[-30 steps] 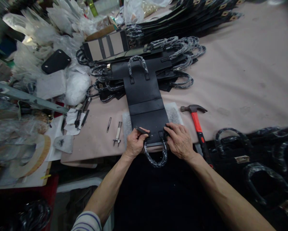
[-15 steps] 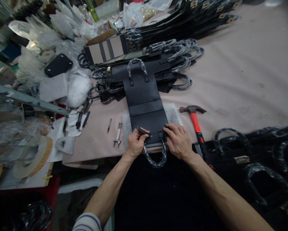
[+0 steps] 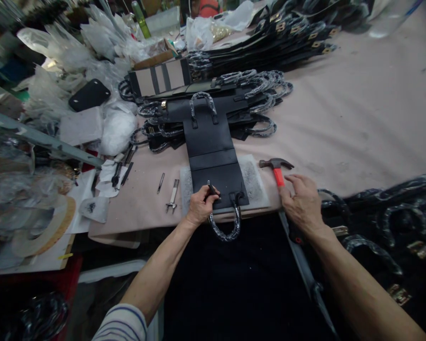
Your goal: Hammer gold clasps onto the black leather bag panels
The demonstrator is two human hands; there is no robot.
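Observation:
A black leather bag panel [image 3: 213,135] lies across a pale slab [image 3: 252,182] at the table's front edge. One plastic-wrapped handle [image 3: 227,235] hangs towards me over that edge; another wrapped handle [image 3: 203,97] rests at the panel's far end. My left hand [image 3: 199,204] pinches a short dark punch [image 3: 212,188] upright on the panel, left of the near handle; its lower tip is hidden by my fingers. To the right, my right hand [image 3: 302,201] is round the red-and-black grip of a claw hammer [image 3: 277,173], whose head still lies on the table.
A slim metal rod [image 3: 160,183] and a caliper-like metal tool [image 3: 172,195] lie left of the slab. More black bag pieces with wrapped handles [image 3: 269,85] are piled behind. Finished-looking black bags [image 3: 383,227] crowd the right side. Plastic bags [image 3: 116,125] clutter the left.
My right hand has left the panel and moved right onto the hammer's grip. The punch in my left hand has turned from slanting to upright. The hammer has shifted slightly in view.

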